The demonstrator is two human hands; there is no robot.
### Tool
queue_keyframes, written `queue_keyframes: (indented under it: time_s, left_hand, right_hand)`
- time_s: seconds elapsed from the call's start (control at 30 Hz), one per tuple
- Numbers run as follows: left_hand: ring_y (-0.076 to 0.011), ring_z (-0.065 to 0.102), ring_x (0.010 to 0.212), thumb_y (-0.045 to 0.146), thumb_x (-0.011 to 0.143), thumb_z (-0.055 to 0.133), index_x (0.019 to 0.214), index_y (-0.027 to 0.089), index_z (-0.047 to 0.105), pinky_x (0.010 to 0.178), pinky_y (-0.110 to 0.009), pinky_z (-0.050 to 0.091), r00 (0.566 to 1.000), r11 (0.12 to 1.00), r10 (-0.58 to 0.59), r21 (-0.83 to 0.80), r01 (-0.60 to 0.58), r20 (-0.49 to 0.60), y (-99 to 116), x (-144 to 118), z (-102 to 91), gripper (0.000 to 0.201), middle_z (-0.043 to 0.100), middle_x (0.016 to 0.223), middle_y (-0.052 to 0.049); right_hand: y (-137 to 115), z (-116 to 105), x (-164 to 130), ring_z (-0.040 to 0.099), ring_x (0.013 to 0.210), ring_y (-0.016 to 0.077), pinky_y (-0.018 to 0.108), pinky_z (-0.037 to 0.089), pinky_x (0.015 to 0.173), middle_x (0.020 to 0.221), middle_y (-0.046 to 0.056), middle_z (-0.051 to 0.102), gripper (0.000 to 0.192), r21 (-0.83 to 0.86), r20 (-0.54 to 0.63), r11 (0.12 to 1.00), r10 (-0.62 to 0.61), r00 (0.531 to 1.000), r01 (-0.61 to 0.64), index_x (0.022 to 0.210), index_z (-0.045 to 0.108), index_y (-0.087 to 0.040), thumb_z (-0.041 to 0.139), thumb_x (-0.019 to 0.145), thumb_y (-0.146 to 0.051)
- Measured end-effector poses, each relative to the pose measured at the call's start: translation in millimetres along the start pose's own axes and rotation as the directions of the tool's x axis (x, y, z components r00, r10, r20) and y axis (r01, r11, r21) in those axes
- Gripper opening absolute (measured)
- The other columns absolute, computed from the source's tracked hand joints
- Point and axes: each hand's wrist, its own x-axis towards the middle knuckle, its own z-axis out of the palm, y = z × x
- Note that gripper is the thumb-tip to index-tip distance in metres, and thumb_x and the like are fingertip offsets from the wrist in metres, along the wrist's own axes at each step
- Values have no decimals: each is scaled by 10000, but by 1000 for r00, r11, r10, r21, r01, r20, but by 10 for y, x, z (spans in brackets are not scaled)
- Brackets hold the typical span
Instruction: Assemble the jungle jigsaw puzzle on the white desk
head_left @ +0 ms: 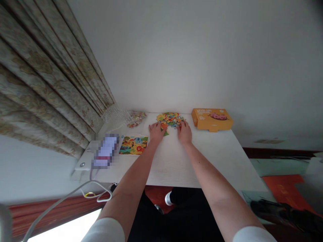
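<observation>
Both hands, left (156, 131) and right (185, 133), rest flat and apart on the colourful cardboard jigsaw puzzle (169, 120) near the white table's (176, 164) far edge, beside an orange box (211, 119).

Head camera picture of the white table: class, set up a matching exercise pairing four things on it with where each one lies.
Things:
1. Orange cardboard puzzle box
2. Heap of colourful jigsaw pieces
3. Colourful animal picture card
4. Clear bag of spare pieces

Places:
A. Far left of the white table, by the patterned curtain
B. Far right of the table, near the wall
C. At the fingertips of the left hand and right hand
D. Flat on the table, left of the left hand

Pairs: 1-B, 2-C, 3-D, 4-A
</observation>
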Motion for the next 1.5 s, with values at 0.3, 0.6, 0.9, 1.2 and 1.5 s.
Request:
queue_keyframes:
  time_s: [0.3,0.6,0.9,1.2,1.5]
  left_hand:
    - [-295,638,1266,375,950,712,1242,210,677,1198,-505,373,974,982,173,-50,-182,-148,-134,-333,-85,337,713,1331,-128]
    - [-284,614,1294,424,999,635,1359,288,649,1159,-468,422,943,946,311,52,-319,120,-119,-1004,-295,385,673,1411,-94]
    - [-274,533,1403,276,1047,459,1440,292,608,1246,-521,322,928,943,316,44,-331,197,-41,-903,-287,420,589,1528,-92]
    - [-300,442,1492,130,1006,375,1500,193,551,1258,-566,309,987,977,105,174,-126,124,14,-650,-154,528,486,1608,-167]
    - [-322,555,1341,82,986,348,1425,191,598,1211,-546,365,1000,984,-8,176,4,22,90,-468,-155,517,590,1465,-175]
  right_hand:
    - [-51,-61,-13,617,1158,266,375,493,994,1351,168,616,329,-27,-23,1000,8,1000,-8,1274,646,-164,469,997,-170]
    - [6,-44,18,591,1177,310,436,467,1015,1299,208,627,348,28,-67,998,60,996,-59,1257,639,-126,446,975,-192]
    - [9,-73,153,459,1430,364,547,401,1141,1611,179,466,660,-36,34,999,36,999,-34,1525,483,-201,663,904,-331]
    - [62,-152,640,590,1218,345,451,494,997,1298,190,664,680,-84,235,996,5,972,16,1407,579,-172,808,788,-336]
    - [160,-185,318,636,1127,272,418,516,1011,1250,139,648,524,166,6,986,-12,1000,11,1300,590,-177,746,806,-255]
